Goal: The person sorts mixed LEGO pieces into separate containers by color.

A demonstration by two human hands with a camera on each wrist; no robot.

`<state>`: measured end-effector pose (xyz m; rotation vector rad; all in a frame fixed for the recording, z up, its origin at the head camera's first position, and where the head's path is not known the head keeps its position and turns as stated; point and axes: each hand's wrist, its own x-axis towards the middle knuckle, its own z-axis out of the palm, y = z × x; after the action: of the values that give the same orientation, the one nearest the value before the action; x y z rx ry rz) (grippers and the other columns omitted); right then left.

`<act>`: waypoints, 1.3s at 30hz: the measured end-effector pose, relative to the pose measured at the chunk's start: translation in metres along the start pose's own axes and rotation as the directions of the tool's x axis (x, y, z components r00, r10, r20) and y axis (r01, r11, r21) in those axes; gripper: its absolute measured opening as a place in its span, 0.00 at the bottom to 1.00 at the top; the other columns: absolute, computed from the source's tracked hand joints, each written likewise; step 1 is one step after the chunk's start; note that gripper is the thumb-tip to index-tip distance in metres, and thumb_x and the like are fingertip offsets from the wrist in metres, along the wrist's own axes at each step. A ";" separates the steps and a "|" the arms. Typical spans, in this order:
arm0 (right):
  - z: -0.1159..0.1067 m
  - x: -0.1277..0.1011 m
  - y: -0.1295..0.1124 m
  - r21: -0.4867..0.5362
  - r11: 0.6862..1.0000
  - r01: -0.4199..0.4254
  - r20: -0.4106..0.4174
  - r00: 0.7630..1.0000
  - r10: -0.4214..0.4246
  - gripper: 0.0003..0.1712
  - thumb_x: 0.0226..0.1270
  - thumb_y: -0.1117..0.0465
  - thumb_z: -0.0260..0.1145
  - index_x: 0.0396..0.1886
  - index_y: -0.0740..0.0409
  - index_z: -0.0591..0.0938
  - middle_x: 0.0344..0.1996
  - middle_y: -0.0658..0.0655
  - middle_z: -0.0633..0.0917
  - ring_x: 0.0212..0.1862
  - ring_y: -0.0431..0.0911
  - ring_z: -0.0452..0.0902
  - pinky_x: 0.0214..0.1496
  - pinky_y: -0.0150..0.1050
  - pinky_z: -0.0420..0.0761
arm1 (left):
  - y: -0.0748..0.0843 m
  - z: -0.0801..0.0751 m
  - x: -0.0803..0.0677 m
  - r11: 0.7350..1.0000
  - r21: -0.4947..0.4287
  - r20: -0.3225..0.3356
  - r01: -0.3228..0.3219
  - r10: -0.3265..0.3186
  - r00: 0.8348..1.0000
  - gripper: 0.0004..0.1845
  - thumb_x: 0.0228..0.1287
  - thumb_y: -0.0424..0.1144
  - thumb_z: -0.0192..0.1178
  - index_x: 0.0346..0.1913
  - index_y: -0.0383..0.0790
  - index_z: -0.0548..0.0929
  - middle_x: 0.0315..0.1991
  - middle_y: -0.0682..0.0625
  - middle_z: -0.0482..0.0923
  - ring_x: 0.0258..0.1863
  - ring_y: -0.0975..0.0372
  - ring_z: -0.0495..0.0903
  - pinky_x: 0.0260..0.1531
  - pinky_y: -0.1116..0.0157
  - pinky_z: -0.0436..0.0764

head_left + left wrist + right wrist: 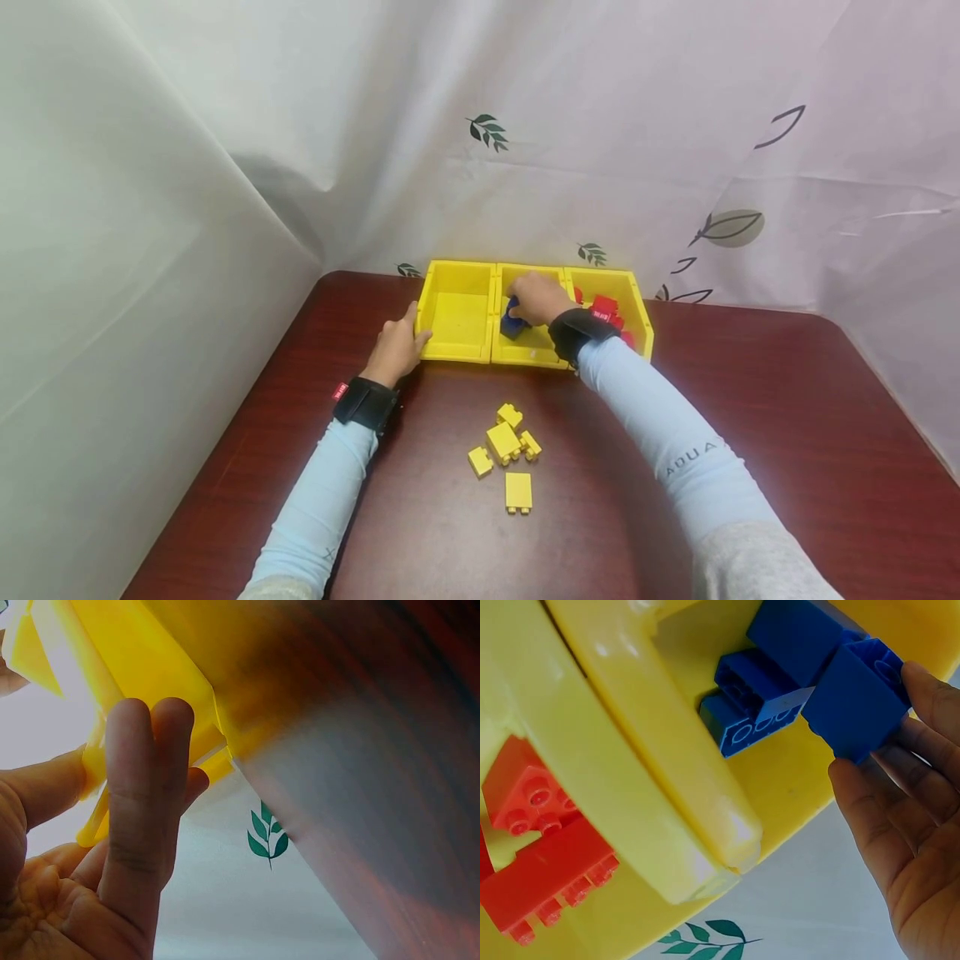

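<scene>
One table (585,542): dark red.
Three yellow bins (517,357): joined in a row.
Left hand (396,346): thumb and fingers hold left bin (459,321) wall.
Right hand (538,297): fingers narrowed, pinching blue toy brick (855,705) in middle bin (542,340).
Five yellow toy bricks (502,442): nearer, loose.

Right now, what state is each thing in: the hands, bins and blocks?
Left bin: upright, open-topped.
Left hand: pinching that bin's side between thumb and fingers.
Middle bin: upright, blue blocks inside.
Right bin: upright, red blocks inside.
Right hand: gripping with its fingers.
Held block: blue, in that hand, contact with others unclear.
Yellow blocks: five on the table, one lying apart.
</scene>
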<state>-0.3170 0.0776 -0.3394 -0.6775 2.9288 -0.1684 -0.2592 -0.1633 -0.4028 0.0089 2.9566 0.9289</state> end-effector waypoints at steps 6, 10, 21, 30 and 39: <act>-0.001 -0.003 0.004 0.048 0.999 0.018 -0.022 1.000 -0.017 0.28 0.66 0.54 0.69 0.63 0.59 0.78 0.55 0.61 0.84 0.50 0.53 0.80 0.59 0.47 0.81 | 0.000 0.000 -0.001 1.000 -0.001 0.000 -0.004 0.004 1.000 0.40 0.72 0.44 0.57 0.78 0.40 0.49 0.65 0.36 0.71 0.48 0.49 0.79 0.60 0.51 0.78; -0.014 -0.015 -0.001 0.118 0.992 0.037 -0.076 0.997 -0.028 0.26 0.67 0.54 0.68 0.62 0.59 0.78 0.57 0.62 0.82 0.53 0.55 0.80 0.59 0.50 0.81 | -0.001 -0.001 -0.002 1.000 -0.014 -0.007 -0.003 0.003 1.000 0.41 0.71 0.43 0.58 0.78 0.41 0.49 0.65 0.37 0.71 0.49 0.49 0.79 0.61 0.53 0.77; -0.016 -0.085 -0.030 0.089 0.929 0.359 -0.248 0.911 -0.329 0.20 0.64 0.54 0.70 0.51 0.60 0.84 0.46 0.58 0.86 0.47 0.51 0.83 0.52 0.43 0.85 | -0.001 -0.001 0.000 0.999 0.008 -0.023 -0.043 0.043 0.999 0.38 0.72 0.42 0.57 0.77 0.38 0.52 0.61 0.34 0.74 0.47 0.47 0.80 0.58 0.50 0.79; 0.046 -0.138 -0.052 0.017 0.852 0.523 -0.108 0.848 -0.519 0.20 0.58 0.56 0.75 0.49 0.58 0.85 0.50 0.57 0.86 0.53 0.49 0.81 0.53 0.40 0.84 | 0.001 -0.001 0.001 1.000 0.006 -0.006 -0.017 0.018 1.000 0.40 0.71 0.43 0.58 0.78 0.40 0.50 0.63 0.34 0.72 0.47 0.48 0.79 0.59 0.51 0.79; 0.081 -0.157 -0.056 -0.057 0.835 0.548 -0.096 0.829 -0.551 0.20 0.55 0.57 0.77 0.49 0.54 0.85 0.47 0.51 0.86 0.52 0.45 0.78 0.48 0.33 0.84 | 0.000 -0.001 0.000 1.000 0.015 -0.011 -0.012 0.012 1.000 0.40 0.71 0.43 0.58 0.78 0.40 0.50 0.64 0.34 0.72 0.49 0.48 0.79 0.60 0.50 0.78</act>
<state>-0.1410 0.0904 -0.3955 -1.5532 2.7429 -0.2252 -0.2590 -0.1639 -0.4017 0.0229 2.9767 0.9111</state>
